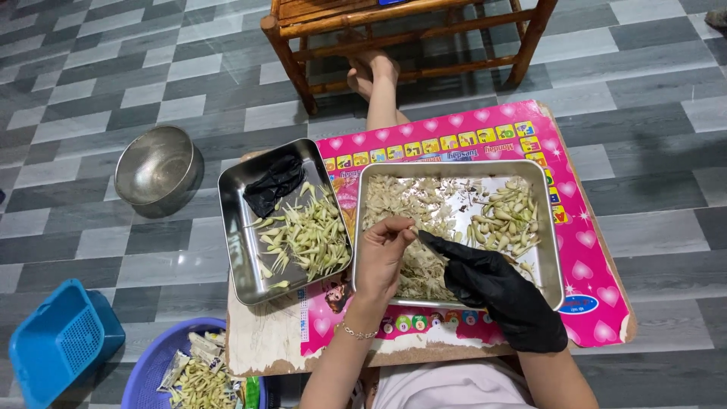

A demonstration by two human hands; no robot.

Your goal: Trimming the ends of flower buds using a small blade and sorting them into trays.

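A small pale flower bud is being pinched between the closed fingertips of the bare left hand and the black-gloved right hand, just above the shallow rectangular steel tray of loose petals and whole buds. A second steel tray, holding green stems and a crumpled black glove, is being kept just beside it on the pink heart-printed board.
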